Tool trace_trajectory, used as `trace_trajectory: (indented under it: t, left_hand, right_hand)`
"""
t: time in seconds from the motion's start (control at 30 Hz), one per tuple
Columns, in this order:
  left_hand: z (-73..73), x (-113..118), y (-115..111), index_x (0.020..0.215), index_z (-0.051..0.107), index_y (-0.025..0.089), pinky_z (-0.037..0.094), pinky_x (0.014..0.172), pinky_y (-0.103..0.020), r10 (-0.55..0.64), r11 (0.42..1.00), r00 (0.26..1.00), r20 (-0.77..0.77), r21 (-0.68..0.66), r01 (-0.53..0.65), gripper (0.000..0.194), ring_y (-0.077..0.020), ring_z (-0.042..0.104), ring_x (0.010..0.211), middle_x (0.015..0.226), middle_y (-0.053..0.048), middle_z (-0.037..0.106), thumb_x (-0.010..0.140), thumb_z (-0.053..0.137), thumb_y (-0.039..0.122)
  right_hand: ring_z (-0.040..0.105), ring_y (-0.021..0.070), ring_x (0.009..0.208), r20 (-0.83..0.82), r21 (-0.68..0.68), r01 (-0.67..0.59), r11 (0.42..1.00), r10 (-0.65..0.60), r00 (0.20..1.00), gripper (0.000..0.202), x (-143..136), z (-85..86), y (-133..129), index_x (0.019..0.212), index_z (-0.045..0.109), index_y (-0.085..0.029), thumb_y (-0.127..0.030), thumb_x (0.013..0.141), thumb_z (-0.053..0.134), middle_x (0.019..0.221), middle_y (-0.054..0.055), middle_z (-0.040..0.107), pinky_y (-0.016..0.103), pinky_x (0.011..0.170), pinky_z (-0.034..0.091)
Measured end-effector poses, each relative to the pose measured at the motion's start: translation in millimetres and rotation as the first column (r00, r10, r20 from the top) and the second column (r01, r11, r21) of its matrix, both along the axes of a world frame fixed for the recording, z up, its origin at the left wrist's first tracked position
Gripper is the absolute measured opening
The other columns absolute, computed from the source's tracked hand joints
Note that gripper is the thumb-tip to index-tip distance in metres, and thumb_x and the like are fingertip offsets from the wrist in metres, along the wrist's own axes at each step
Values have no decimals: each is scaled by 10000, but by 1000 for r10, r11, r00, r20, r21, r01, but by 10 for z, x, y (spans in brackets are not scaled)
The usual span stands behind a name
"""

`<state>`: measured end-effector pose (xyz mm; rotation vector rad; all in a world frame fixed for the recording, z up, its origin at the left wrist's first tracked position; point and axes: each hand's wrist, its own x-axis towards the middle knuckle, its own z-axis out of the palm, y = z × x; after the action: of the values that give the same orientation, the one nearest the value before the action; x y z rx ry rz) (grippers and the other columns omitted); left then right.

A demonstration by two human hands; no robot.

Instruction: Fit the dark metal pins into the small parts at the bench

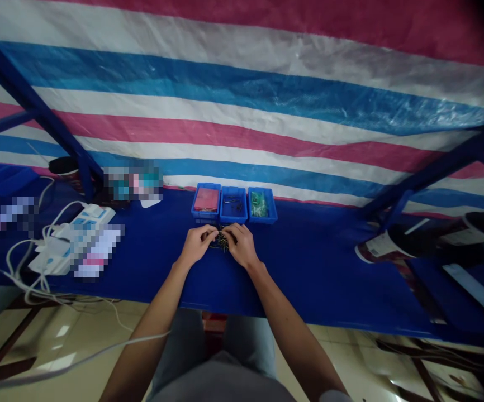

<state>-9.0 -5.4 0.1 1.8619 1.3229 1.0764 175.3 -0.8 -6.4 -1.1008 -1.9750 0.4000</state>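
My left hand [197, 244] and my right hand [241, 244] meet over the blue table, fingertips pinched close together. Whatever sits between the fingers is too small to make out. Under and between the hands lies a loose cluster of thin dark and yellowish pieces [224, 243], partly covered by my fingers. Just beyond stand three small blue bins side by side. The left bin [194, 214] holds flat pink-red pieces [206, 199], the middle bin [234, 220] a few thin dark pieces, and the right bin [272, 216] green, shiny pieces [259, 204].
On the left, a white power strip [95, 215] lies among tangled white cables [19, 276]. A dark-rimmed cup [376, 250] stands at the right beside a pale flat box [474, 290]. Blue frame bars [57, 125] rise before a striped tarp [242, 84].
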Motion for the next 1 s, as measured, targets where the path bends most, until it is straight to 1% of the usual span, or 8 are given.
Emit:
trace_trajectory:
  t: [0.23, 0.43, 0.67, 0.83, 1.0]
  left_hand:
    - [-31, -1, 6, 878, 707, 155, 381, 562, -215, 11, 1000, 1000, 7, 13, -11, 266, -100, 489, 518, 652, -2, 669, 927, 569, 377]
    - [-19, 5, -2, 862, 713, 155, 367, 543, -210, 20, 1000, 1000, 23, 7, -20, 263, -98, 484, 512, 640, 2, 662, 913, 583, 377]
    - [-5, -10, -8, 853, 706, 150, 387, 566, -219, 46, 999, 998, 39, 2, -46, 281, -105, 494, 520, 645, -4, 659, 926, 569, 384]
    - [20, -10, -10, 851, 700, 149, 386, 574, -220, 41, 999, 999, 9, 16, -41, 274, -108, 500, 526, 648, -5, 660, 929, 560, 371]
    - [32, 0, -15, 847, 696, 152, 381, 571, -217, 32, 999, 999, -17, 37, -31, 261, -103, 489, 517, 638, 3, 651, 934, 554, 352]
  right_hand:
    - [622, 184, 817, 5, -7, 15, 1000, -15, 1000, 221, 26, -20, -4, 948, 664, -219, -309, 1020, 476, 887, 48, 687, 346, 805, 420]
    - [625, 192, 834, 62, 11, 14, 1000, -15, 998, 245, 38, 7, -21, 947, 670, -218, -319, 1025, 461, 896, 59, 694, 356, 806, 410]
    - [640, 203, 899, 66, 27, -20, 999, 18, 998, 183, 13, -3, -21, 1051, 667, -225, -277, 1012, 496, 963, 65, 701, 365, 842, 402]
    - [637, 209, 921, 81, 15, -13, 1000, 12, 997, 211, 16, 3, 9, 1114, 663, -232, -287, 1017, 483, 992, 72, 696, 364, 858, 408]
    - [625, 202, 937, 117, 30, -52, 998, 49, 992, 246, 52, 38, 21, 1071, 674, -230, -275, 1039, 434, 1000, 68, 701, 363, 858, 398]
